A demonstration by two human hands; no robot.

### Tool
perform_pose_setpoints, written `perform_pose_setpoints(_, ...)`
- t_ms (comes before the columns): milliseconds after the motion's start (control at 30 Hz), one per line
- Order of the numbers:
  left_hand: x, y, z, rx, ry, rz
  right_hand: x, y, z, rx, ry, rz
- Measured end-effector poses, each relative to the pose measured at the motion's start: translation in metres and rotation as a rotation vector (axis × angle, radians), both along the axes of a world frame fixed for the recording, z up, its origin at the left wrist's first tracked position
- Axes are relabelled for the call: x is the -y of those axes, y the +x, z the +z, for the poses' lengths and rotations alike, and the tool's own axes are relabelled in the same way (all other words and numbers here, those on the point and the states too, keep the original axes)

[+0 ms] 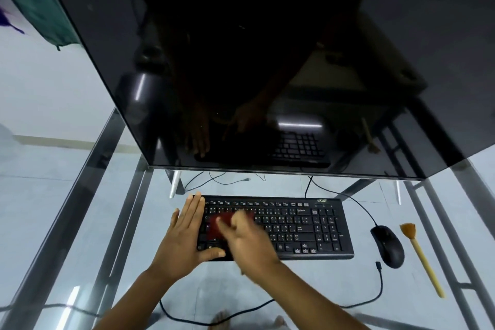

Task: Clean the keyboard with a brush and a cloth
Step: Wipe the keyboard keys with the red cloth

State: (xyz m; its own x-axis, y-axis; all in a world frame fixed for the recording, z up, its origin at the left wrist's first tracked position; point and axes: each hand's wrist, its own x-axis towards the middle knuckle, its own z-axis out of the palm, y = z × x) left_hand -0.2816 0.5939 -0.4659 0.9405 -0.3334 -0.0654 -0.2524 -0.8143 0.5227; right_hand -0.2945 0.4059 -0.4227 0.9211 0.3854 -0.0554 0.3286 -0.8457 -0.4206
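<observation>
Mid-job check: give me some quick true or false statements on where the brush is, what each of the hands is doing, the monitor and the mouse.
1. The brush lies on the glass table, right of the mouse, in neither hand. True.
2. The right hand holds the red cloth on the number pad. False: the cloth is on the letter keys in the left half of the keyboard.
3. The left hand lies flat on the keyboard's left end. True.
4. The monitor shows a lit picture. False: it is dark, with only reflections.
5. The mouse sits left of the keyboard. False: it is on the right.
</observation>
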Motion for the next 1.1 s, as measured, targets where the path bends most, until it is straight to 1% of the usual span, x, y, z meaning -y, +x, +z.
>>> perform_pose_setpoints(33,0.000,0.000,0.000,0.005,-0.002,-0.001,-0.005,-0.006,0.000,-0.052,0.001,0.084)
perform_pose_setpoints(67,0.000,0.001,0.000,0.003,-0.005,-0.002,-0.005,-0.001,-0.005,-0.015,0.014,0.101)
perform_pose_setpoints(100,0.000,0.001,0.000,-0.001,-0.011,-0.002,-0.006,0.008,-0.002,-0.052,0.032,0.030)
perform_pose_setpoints(133,0.000,0.001,-0.001,-0.006,-0.017,-0.001,-0.006,0.016,0.003,-0.009,0.045,-0.041)
perform_pose_setpoints(167,0.000,0.001,-0.001,-0.010,-0.022,0.002,-0.006,0.025,0.007,0.021,-0.030,-0.116)
perform_pose_setpoints(200,0.000,0.001,-0.001,-0.013,-0.026,0.005,-0.006,0.030,0.006,0.045,-0.021,-0.163)
perform_pose_setpoints(233,0.000,0.000,-0.002,-0.012,-0.031,0.007,-0.012,0.029,0.004,0.031,0.014,-0.155)
perform_pose_setpoints(267,-0.001,0.000,-0.002,-0.009,-0.039,0.010,-0.020,0.023,0.007,-0.051,0.110,-0.157)
perform_pose_setpoints(333,0.000,0.000,-0.002,-0.015,-0.057,0.021,-0.033,0.007,0.004,-0.113,0.020,0.059)
perform_pose_setpoints(367,0.000,0.000,-0.001,-0.021,-0.062,0.025,-0.031,0.005,0.004,-0.095,-0.033,0.161)
perform_pose_setpoints(400,0.000,0.000,-0.001,-0.021,-0.065,0.026,-0.030,0.008,0.005,-0.089,-0.005,0.160)
perform_pose_setpoints(467,0.000,0.001,0.000,-0.011,-0.063,0.020,-0.026,0.024,0.016,-0.039,0.097,0.058)
perform_pose_setpoints(500,0.001,0.000,0.000,-0.013,-0.060,0.015,-0.022,0.033,0.017,0.003,0.090,-0.041)
perform_pose_setpoints(533,0.001,0.000,0.000,-0.018,-0.057,0.013,-0.017,0.042,0.013,0.006,0.082,-0.152)
perform_pose_setpoints(567,0.001,0.000,0.000,-0.018,-0.055,0.012,-0.017,0.045,0.012,-0.043,0.174,-0.302)
perform_pose_setpoints(600,0.002,0.000,0.000,-0.012,-0.054,0.013,-0.022,0.044,0.010,-0.055,0.153,-0.324)
perform_pose_setpoints(700,0.001,0.000,-0.001,-0.005,-0.043,0.022,-0.039,0.026,-0.003,-0.037,0.014,-0.072)
perform_pose_setpoints(733,0.000,0.000,-0.002,-0.008,-0.040,0.022,-0.036,0.023,0.000,-0.038,0.025,-0.026)
perform_pose_setpoints(800,0.000,0.000,-0.001,-0.013,-0.036,0.016,-0.020,0.031,0.004,0.025,0.023,-0.024)
perform_pose_setpoints(833,0.000,0.000,0.000,-0.012,-0.033,0.015,-0.011,0.036,0.005,0.111,-0.005,-0.054)
perform_pose_setpoints(867,0.000,0.000,0.000,-0.012,-0.032,0.015,-0.001,0.039,0.007,0.144,-0.065,-0.125)
perform_pose_setpoints(900,0.000,0.000,0.001,-0.014,-0.032,0.017,0.007,0.041,0.009,0.101,-0.110,-0.207)
perform_pose_setpoints(933,0.000,-0.001,0.001,-0.016,-0.031,0.019,0.010,0.039,0.008,0.081,-0.084,-0.249)
perform_pose_setpoints(967,-0.001,-0.001,0.001,-0.018,-0.025,0.019,0.009,0.034,0.005,0.057,0.021,-0.276)
perform_pose_setpoints(1000,-0.001,-0.001,0.001,-0.016,-0.014,0.017,0.004,0.026,0.002,0.040,0.060,-0.238)
perform_pose_setpoints(1033,-0.001,-0.001,0.000,-0.011,0.005,0.015,-0.003,0.015,0.004,-0.012,0.059,-0.147)
perform_pose_setpoints(1067,-0.001,-0.001,-0.001,-0.006,0.031,0.010,-0.007,0.006,0.005,-0.063,0.019,-0.025)
perform_pose_setpoints(1100,-0.001,0.000,-0.001,0.001,0.058,0.004,-0.003,0.004,0.006,-0.048,0.001,0.023)
